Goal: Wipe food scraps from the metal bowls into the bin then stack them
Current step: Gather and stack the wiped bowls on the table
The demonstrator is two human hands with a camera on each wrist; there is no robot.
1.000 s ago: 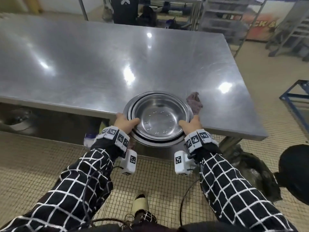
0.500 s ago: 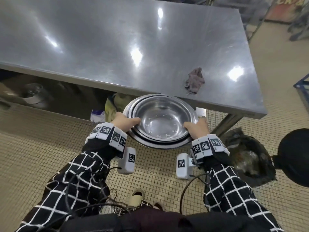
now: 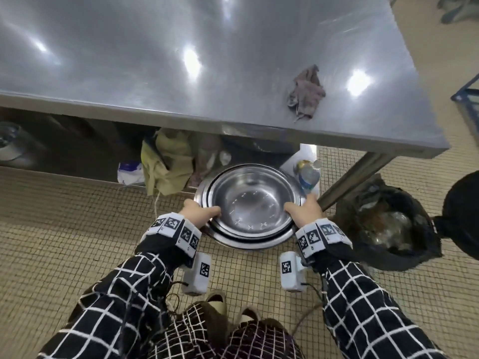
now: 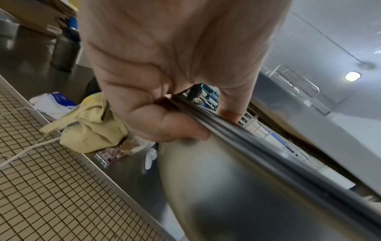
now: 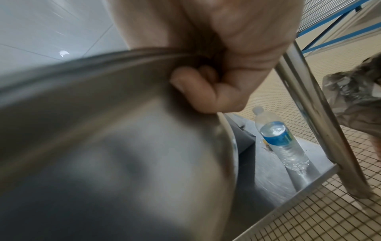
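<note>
Below the table (image 3: 233,104) edge, the nested bowls (image 3: 250,203) — wiped, stacked — are clasped at the rim by left hand (image 3: 198,211) and right hand (image 3: 304,211); only stowing seems left.

Head view looks steeply down; wrist views sit close under each rim—all share the stacked bowls (image 3: 250,203) (blurred).

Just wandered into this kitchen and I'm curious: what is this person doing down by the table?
A person holds a nested stack of round metal bowls by its rim, left hand on one side, right hand on the other. The stack is below the steel table's top, near its lower shelf. The top bowl looks clean. A crumpled brownish rag lies on the tabletop, and a black-lined bin stands to the right.
</note>
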